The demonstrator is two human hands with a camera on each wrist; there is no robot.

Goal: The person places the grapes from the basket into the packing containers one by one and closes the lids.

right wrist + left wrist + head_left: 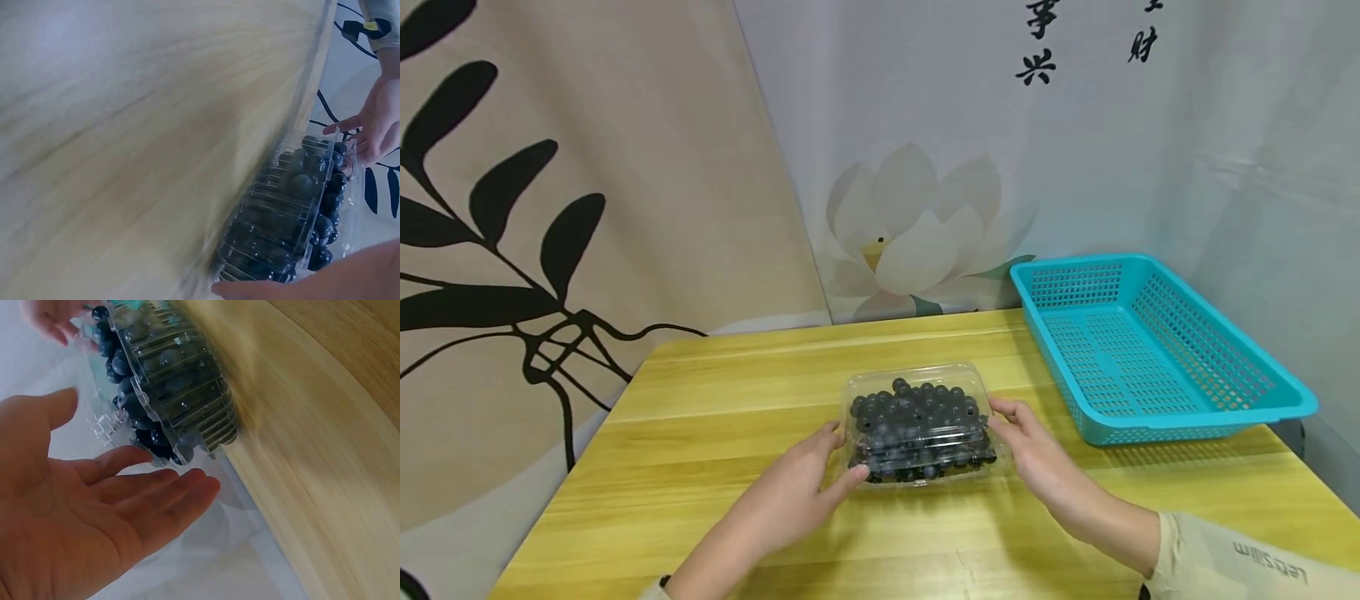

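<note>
A clear plastic clamshell box [966, 382] of dark blueberries [910, 417] sits on the wooden table, its lid down over the fruit. My left hand [808, 475] is at the box's left side, thumb near the front corner. In the left wrist view this hand [112, 506] has its fingers loosely extended, fingertips right by the box's ribbed wall [187, 381], thumb apart. On the opposite side, my right hand [1037, 458] has thumb and fingers against the right end. The right wrist view shows one of its fingers [250, 289] along the box's lower corner, the others hidden.
A turquoise plastic basket [1105, 425] with perforated walls stands at the table's right, close to the box. Behind the wooden table [737, 375] hangs a printed cloth [700, 167] with leaves, a lotus and characters.
</note>
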